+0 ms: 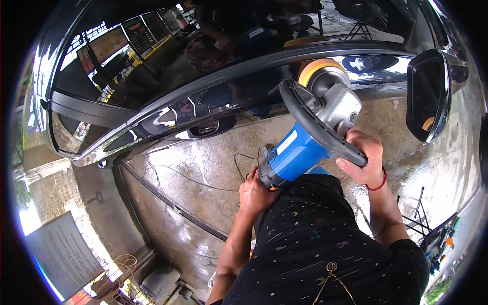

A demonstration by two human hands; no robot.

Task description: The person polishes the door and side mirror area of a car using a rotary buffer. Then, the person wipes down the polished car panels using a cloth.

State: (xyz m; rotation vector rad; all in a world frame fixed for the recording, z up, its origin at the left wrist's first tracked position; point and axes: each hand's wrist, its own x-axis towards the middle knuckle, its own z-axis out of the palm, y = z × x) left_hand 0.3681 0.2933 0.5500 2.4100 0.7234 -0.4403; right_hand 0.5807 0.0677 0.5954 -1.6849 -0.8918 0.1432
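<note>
A blue car polisher (297,152) with a silver gear head and a black loop handle is held in front of my body. My left hand (255,190) is wrapped round the rear end of its blue body. My right hand (367,156) grips the right end of the loop handle. The yellow-orange foam pad (319,67) is up against the glossy black car door (244,89), just below the window; whether it touches cannot be made out. The fingers of my left hand are partly hidden behind the tool.
The side mirror (428,96) juts out to the right of the polisher. A door handle (206,128) is at the left. A cord (198,185) trails over the wet concrete floor (190,162). A floor channel (178,209) runs diagonally. A dark metal stand (419,213) is at the right.
</note>
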